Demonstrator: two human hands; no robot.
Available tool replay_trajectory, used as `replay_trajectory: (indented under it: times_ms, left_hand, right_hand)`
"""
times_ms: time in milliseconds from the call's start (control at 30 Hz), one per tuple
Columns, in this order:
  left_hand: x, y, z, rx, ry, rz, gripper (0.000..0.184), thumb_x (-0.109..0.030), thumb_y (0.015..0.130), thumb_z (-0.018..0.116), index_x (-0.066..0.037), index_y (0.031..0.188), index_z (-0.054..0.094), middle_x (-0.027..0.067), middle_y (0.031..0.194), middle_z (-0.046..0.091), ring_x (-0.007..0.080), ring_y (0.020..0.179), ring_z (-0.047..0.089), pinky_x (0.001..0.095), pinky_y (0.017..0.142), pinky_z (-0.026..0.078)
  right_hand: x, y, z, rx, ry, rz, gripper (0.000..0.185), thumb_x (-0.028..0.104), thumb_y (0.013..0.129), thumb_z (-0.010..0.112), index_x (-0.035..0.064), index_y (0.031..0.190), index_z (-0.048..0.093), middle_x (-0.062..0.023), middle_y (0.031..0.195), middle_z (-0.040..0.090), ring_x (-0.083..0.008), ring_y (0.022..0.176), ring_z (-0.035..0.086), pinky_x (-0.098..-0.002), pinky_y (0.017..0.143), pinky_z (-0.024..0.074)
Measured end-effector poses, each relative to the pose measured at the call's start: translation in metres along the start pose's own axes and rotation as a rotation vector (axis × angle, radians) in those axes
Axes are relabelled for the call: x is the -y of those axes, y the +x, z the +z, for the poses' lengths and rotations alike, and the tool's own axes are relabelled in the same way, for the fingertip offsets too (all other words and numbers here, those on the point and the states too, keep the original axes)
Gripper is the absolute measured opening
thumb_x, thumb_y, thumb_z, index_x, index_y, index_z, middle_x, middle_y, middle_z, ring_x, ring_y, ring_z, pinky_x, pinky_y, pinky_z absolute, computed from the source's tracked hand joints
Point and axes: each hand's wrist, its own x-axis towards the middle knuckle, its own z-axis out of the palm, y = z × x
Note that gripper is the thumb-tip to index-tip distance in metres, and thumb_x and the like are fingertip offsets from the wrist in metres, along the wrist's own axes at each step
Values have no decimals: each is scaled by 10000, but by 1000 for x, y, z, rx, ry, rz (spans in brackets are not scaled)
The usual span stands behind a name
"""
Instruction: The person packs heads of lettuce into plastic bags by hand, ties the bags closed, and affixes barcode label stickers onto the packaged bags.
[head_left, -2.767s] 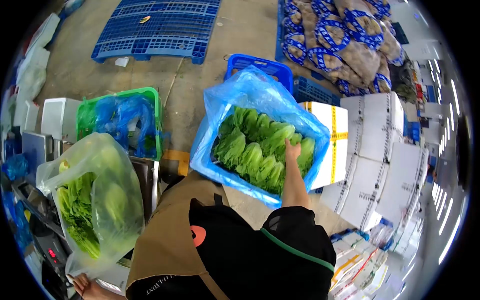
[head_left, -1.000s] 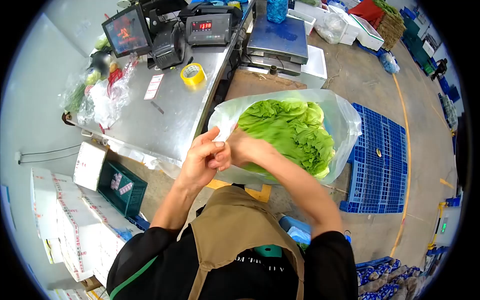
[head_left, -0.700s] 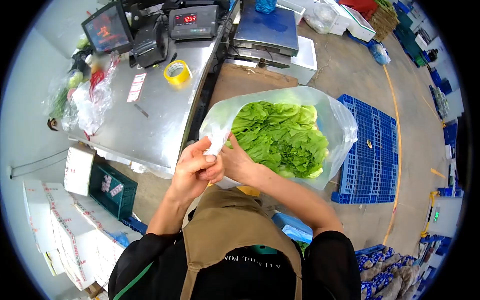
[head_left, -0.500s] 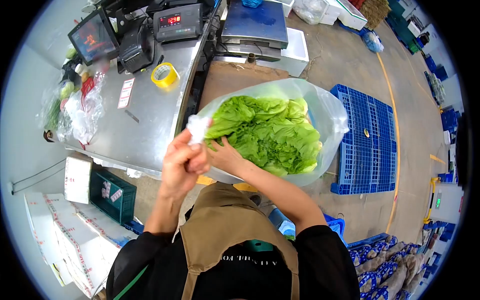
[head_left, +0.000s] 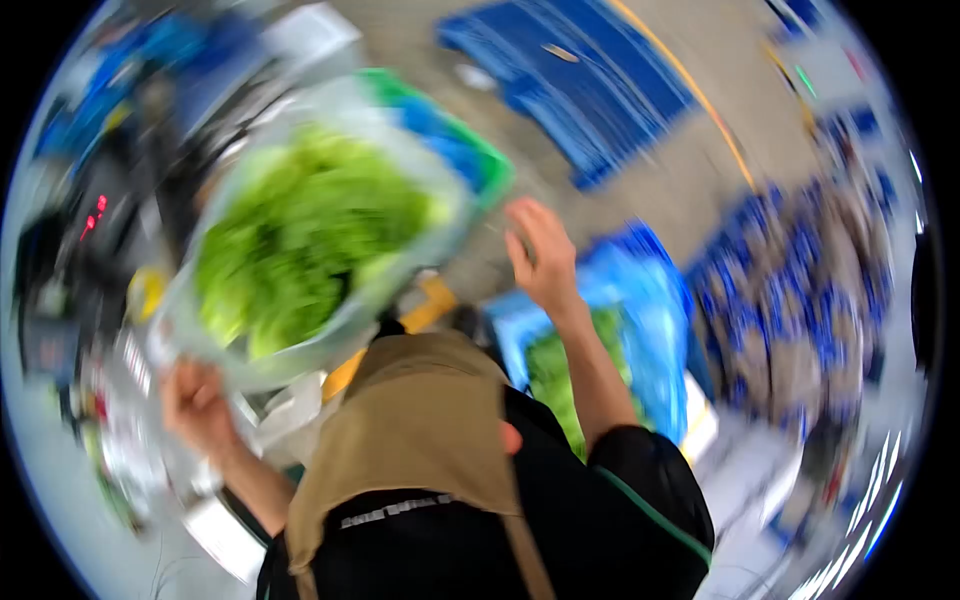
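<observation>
Leafy green lettuce (head_left: 310, 230) lies in a clear plastic bag (head_left: 255, 375) with its mouth spread wide, in front of me on the left. My left hand (head_left: 200, 405) is at the bag's near left edge, its fingers bent. Blur hides whether they grip the plastic. My right hand (head_left: 543, 258) hangs in the air to the right of the bag, holding nothing, with thumb and fingers apart. Below it stands a blue crate (head_left: 505, 335) with a blue plastic liner (head_left: 655, 320) and more lettuce (head_left: 560, 375) inside.
A green crate (head_left: 495, 165) with blue plastic is just behind the bag. A blue pallet (head_left: 590, 80) lies on the floor farther off. Filled sacks (head_left: 800, 300) are piled at right. On the left are a blurred scale display (head_left: 95, 215) and yellow tape roll (head_left: 147, 292).
My view has turned to the right, so the lettuce bag now appears farther left. My right hand has left the lettuce and moved right, toward the lined crate. My left hand is lower.
</observation>
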Motion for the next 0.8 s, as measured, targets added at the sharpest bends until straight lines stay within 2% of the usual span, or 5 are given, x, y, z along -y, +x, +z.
replay_trajectory:
  times_ms: [100,233,467,600,800]
  left_hand:
    - [-5,14,-5,221,142,7,99,-85,918,495,9,949,502,-16,664,308,93,552,275,266,589,313]
    - [12,-10,41,-59,425,137,556,-65,915,508,44,1406,271,0,709,388,108,593,343,286,748,357]
    - [4,10,16,73,634,66,444,-186,934,503,-21,1338,417,42,962,483,148,867,462,331,907,389]
    - [-43,26,-39,-110,651,38,488,-339,945,454,-45,1335,430,85,1154,495,196,1040,475,394,966,373]
    - [36,-34,45,-260,923,303,367,-442,869,573,-96,979,623,-7,708,567,75,593,443,236,508,293]
  right_hand:
    - [-87,-100,-71,-319,-89,640,230,53,814,606,-19,1032,607,-188,1042,609,-354,938,580,-414,785,468]
    - [-161,-305,-126,-226,-476,1204,363,170,835,597,-13,1147,574,-204,1086,591,-341,1000,565,-428,864,456]
    - [-158,-491,-173,-204,-979,1998,623,307,743,728,46,1254,486,-217,1264,464,-359,1028,546,-475,802,473]
    - [-176,-546,-210,330,-1333,1825,695,643,843,446,20,1123,575,-180,1074,591,-328,911,598,-458,682,493]
    - [-249,-585,-198,599,-1061,1488,447,507,897,455,107,940,648,-106,823,625,-247,686,600,-378,506,447]
